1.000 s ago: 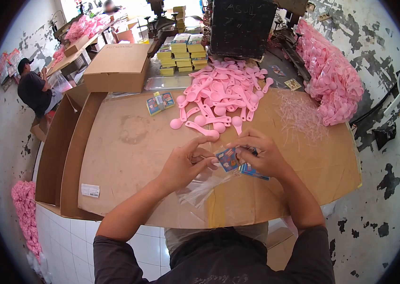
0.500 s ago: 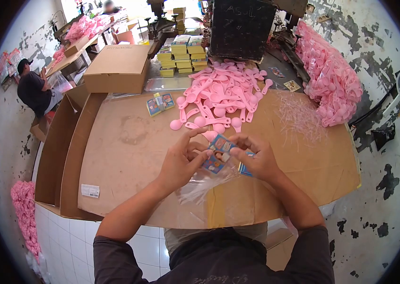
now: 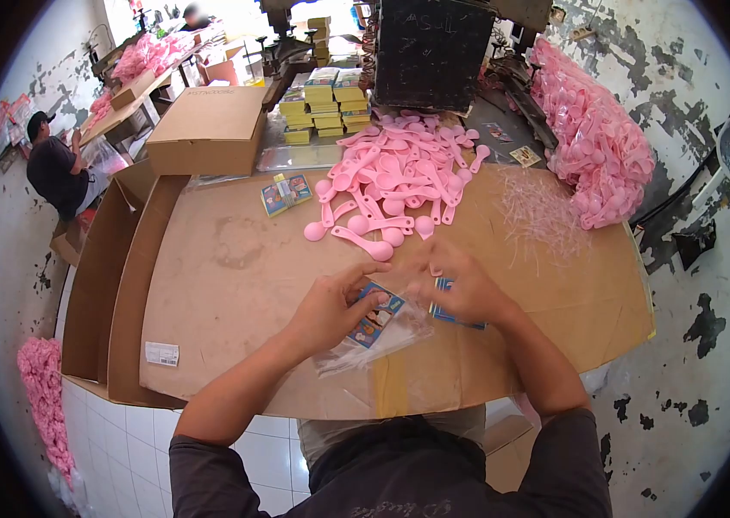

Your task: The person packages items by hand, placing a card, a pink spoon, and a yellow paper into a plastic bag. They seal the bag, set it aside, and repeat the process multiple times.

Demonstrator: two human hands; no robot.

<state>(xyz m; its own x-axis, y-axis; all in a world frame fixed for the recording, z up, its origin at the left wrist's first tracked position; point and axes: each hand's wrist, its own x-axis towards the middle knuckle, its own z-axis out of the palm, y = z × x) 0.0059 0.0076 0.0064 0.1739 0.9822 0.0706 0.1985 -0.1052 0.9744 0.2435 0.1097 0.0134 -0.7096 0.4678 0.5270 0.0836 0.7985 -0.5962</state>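
Note:
My left hand [image 3: 330, 309] is closed on a blue printed card [image 3: 380, 315], thumb on top of it. Clear plastic bags [image 3: 356, 356] lie around and under this card. My right hand [image 3: 467, 289] is smeared by motion, fingers stretching toward the front of the pink spoon pile. Beneath its palm lies a small stack of blue cards [image 3: 444, 308], partly hidden. Pink measuring spoons [image 3: 395, 173] are heaped just beyond both hands, and one spoon [image 3: 424, 226] sits right at my right fingertips.
A banded bundle of cards [image 3: 287, 194] lies left of the spoons. Behind are stacked card bundles [image 3: 322, 97], a closed carton [image 3: 210, 129] and a black box [image 3: 434, 56]. Plastic strips [image 3: 542, 211] and bagged pink spoons [image 3: 598, 142] are at right. A person [image 3: 59, 168] sits far left.
My right hand has let go of the card and moved forward toward the spoons. My left hand has lowered with the card, which now lies closer to the cardboard over the plastic.

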